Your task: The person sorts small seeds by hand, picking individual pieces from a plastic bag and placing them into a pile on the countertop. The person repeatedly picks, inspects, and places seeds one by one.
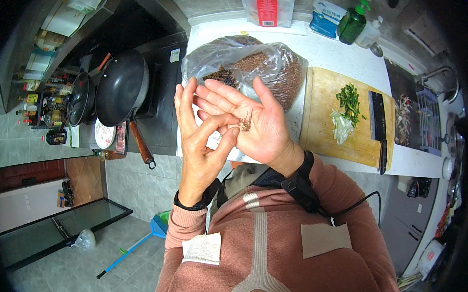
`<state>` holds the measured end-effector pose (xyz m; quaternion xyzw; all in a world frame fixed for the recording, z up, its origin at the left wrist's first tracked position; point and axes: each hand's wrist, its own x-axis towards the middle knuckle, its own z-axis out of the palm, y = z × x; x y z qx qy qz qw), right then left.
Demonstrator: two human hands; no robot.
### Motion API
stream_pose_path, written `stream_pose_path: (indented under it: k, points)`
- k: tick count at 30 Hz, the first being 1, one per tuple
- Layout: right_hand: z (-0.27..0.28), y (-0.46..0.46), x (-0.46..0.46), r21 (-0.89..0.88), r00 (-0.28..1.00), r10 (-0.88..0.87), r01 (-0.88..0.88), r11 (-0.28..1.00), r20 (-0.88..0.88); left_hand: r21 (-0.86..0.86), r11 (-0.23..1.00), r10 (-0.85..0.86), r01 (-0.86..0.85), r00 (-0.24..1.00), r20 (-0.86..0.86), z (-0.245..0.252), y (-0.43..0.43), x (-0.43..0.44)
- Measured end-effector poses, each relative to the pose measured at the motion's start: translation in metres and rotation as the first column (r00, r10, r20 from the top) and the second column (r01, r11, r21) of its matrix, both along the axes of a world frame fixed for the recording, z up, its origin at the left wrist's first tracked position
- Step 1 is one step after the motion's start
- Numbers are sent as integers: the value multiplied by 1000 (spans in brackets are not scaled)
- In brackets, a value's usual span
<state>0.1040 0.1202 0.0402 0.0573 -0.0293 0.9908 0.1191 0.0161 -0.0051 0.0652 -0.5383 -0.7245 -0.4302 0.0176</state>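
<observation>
My right hand [264, 133] is held palm up, with a small pinch of brown dried spice [246, 125], like Sichuan peppercorn husks, in the palm. From the left, my left hand [206, 140] brings its thumb and index fingertip close together beside the spice; whether something sits between them is too small to tell. Just beyond the hands, a clear plastic bag [287, 75] of reddish-brown peppercorns lies on the white counter. Darker dried pieces [223, 77] show at its left part, partly hidden by my fingers.
At right, a wooden cutting board [318, 122] holds chopped greens [348, 98], sliced white pieces [342, 127] and a cleaver [376, 117]. A black wok [122, 88] stands on the stove at left, its handle towards me. Bottles [350, 27] and a red-striped pouch [266, 7] line the back.
</observation>
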Motion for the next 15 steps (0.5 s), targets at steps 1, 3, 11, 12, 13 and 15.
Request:
stream_pose_path:
  k: [1, 3, 11, 12, 13, 15]
  points:
    - [0, 0, 0, 6, 1000, 1, -1, 1000, 6, 2, 1000, 2, -2, 1000, 6, -1, 0, 1]
    - [-1, 0, 0, 5, 1000, 4, -4, 1000, 17, 3, 1000, 12, -12, 1000, 14, -3, -1, 3]
    - [-4, -2, -1, -65, 999, 40, -40, 997, -1, 58, 998, 11, -18, 993, 117, -11, -2, 1]
    - [-4, -3, -1, -62, 999, 43, -44, 997, -23, 70, 998, 0, -10, 990, 138, -10, -2, 1]
    - [-3, -4, -1, -61, 999, 45, -46, 997, -27, 63, 998, 5, -12, 994, 110, -10, -3, 1]
    - [-3, -5, -1, -63, 998, 53, -55, 996, -38, 45, 999, 14, -17, 998, 65, -7, -4, 2]
